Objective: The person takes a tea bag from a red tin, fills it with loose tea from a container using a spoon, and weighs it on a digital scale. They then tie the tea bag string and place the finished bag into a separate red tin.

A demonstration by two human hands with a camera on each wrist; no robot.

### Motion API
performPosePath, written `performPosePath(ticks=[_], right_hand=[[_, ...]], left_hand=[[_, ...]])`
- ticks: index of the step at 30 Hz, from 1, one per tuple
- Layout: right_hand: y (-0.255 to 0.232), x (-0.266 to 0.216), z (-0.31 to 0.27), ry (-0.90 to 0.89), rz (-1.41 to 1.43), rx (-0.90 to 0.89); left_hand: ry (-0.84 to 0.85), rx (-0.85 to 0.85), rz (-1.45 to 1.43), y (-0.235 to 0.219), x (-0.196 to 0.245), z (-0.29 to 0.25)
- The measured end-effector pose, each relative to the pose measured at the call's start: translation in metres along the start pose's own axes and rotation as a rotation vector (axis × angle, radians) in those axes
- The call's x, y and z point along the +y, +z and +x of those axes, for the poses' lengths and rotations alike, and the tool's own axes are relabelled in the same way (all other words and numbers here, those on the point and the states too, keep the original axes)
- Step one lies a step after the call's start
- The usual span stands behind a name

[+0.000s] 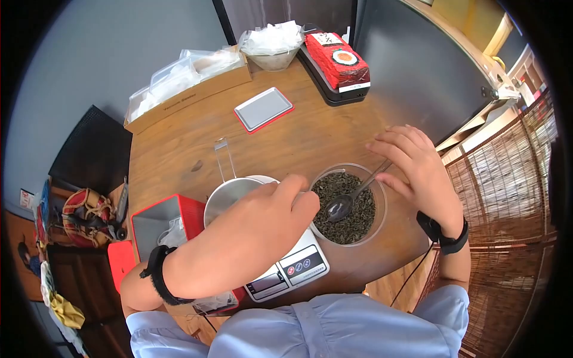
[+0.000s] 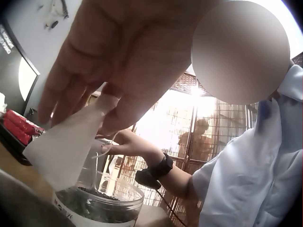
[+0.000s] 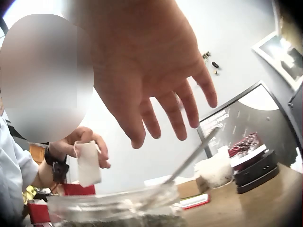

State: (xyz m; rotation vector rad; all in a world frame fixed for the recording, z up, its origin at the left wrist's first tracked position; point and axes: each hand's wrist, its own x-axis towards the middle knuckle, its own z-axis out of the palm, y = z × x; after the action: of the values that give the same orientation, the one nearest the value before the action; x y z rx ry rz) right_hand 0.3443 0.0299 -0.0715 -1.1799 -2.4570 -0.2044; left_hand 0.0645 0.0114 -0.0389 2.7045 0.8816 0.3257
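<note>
My left hand [image 1: 277,212] pinches a white, flat tea bag [image 2: 71,149] by its top, and a string loop [image 2: 108,145] shows beside it. Seen from the head, that hand hides the bag. Close by stands a clear round tub [image 1: 381,216] of dark, curled tea leaves [image 1: 358,224]. A metal spoon [image 1: 341,207] lies with its bowl on the leaves and its handle [image 3: 196,153] slanting up over the rim. Above the handle, my right hand [image 1: 418,164] has its fingers spread and holds nothing; the right wrist view shows the handle's end free below the fingers.
Left of the tub are a white digital scale [image 1: 315,265], a metal pot [image 1: 230,196] and a red box [image 1: 192,213]. Farther back lie a small grey tray [image 1: 264,109], a cardboard box [image 1: 206,94], a filled bowl [image 1: 271,61] and a red package [image 1: 340,62] on a black device.
</note>
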Motion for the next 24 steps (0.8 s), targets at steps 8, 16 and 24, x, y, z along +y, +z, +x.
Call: performPosePath(ticks=[8, 16, 24], right_hand=[[0.009, 0.014, -0.02, 0.074, 0.07, -0.235], [-0.014, 0.013, -0.019, 0.006, -0.031, -0.184], [0.007, 0.015, -0.027, 0.099, 0.347, -0.183]], left_hand=[[-0.047, -0.13, -0.106, 0.011, -0.008, 0.016], [-0.082, -0.192, -0.133, 0.022, -0.014, 0.026], [-0.089, -0.264, -0.12, 0.033, -0.017, 0.033]])
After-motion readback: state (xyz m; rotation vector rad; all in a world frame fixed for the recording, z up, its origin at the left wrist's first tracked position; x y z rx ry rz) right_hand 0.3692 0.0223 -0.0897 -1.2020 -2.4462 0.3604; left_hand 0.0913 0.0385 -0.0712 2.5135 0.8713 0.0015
